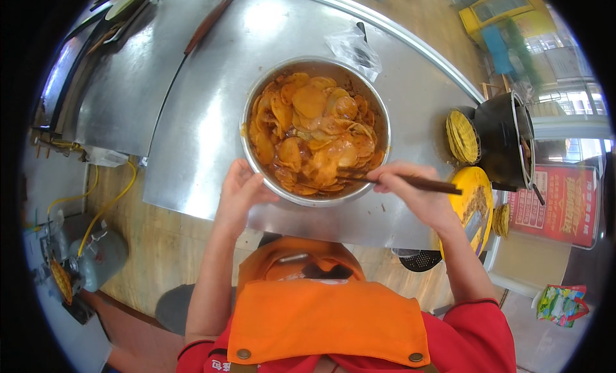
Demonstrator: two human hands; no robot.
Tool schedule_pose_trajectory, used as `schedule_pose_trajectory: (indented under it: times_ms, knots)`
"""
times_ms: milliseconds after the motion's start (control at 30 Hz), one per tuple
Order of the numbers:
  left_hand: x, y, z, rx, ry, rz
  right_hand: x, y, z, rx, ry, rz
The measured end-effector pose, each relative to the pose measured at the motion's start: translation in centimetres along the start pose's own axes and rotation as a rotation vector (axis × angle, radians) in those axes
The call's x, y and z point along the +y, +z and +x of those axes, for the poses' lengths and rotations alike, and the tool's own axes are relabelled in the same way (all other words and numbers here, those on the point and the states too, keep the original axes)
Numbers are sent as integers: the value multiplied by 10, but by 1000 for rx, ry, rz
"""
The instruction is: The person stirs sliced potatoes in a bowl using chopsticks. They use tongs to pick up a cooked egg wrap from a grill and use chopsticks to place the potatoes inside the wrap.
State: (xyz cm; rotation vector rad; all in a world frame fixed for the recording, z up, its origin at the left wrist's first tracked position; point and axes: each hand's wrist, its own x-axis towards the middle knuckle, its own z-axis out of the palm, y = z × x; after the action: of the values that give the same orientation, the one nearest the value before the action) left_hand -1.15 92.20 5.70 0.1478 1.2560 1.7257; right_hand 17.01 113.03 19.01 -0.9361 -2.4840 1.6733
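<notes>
A round stainless steel bowl stands on the metal worktop in front of me, filled with thin slices, perhaps potato, coated in reddish-orange sauce. My left hand grips the bowl's near left rim, thumb over the edge. Dark chopsticks are held in my right hand at the bowl's near right side. Their tips reach in among the slices, where they are partly hidden by food and sauce.
Behind the bowl lies a clear plastic bag with a dark-handled item. A dark pot, a yellow woven basket and a yellow round lid-like item are at the right. A brown wooden handle lies far left.
</notes>
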Motion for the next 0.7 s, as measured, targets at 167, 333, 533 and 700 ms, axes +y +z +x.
schedule_pose_trajectory:
  times_ms: [167, 333, 533, 700]
  knots:
    - [-2, -7, 2, -21, 3, -6, -21, 23, 44, 150, -100, 172]
    - [-5, 7, 2, 85, 34, -14, 12, 69, 99, 177, -49, 457]
    - [-12, 10, -1, 202, 69, -30, 55, 3, 69, 124, 55, 260]
    - [-21, 2, -4, 237, 104, -41, 16, -1, 58, 103, -17, 275]
